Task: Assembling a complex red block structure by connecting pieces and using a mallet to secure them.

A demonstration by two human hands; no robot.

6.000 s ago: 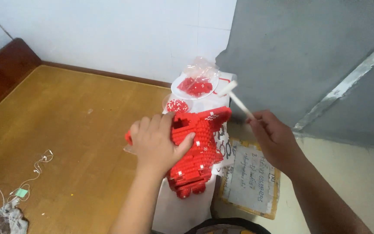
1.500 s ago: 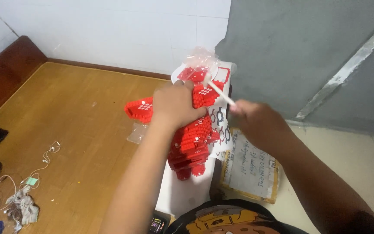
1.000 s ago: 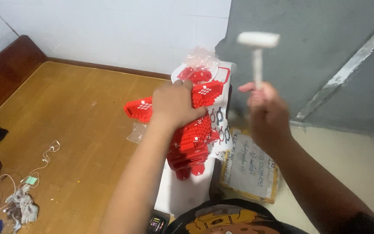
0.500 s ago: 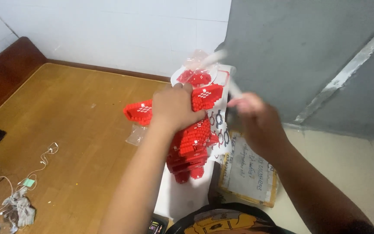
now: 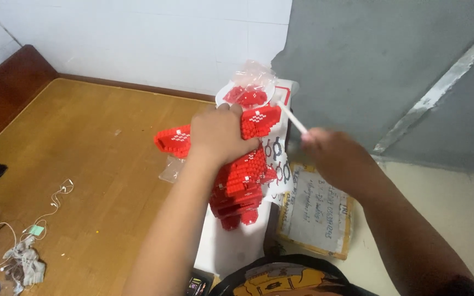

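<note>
My left hand (image 5: 220, 137) lies palm down across the upper body of the red brick-built figure (image 5: 242, 181), fingers curled over its top edge and gripping it. The forearm comes up from the bottom of the view. My right hand (image 5: 333, 156) sits to the right, blurred, closed around the lower end of a thin white stick (image 5: 292, 118) that slants up and left until its tip meets the figure's upper right corner. I cannot tell what is at that tip.

There is one red figure, resting on a white box (image 5: 231, 249) at the right edge of the wooden bench (image 5: 83, 164). One arm of it juts out left over the wood. Just above its head stands one small white bowl (image 5: 237, 94) holding loose red bricks, with one crumpled clear plastic bag (image 5: 256, 74) over it. Another flat clear bag (image 5: 171, 170) lies on the bench below the jutting arm. One printed sheet (image 5: 316, 214) lies on the floor under my right forearm. White cables (image 5: 23, 241) are tangled at the bench's near left corner.
</note>
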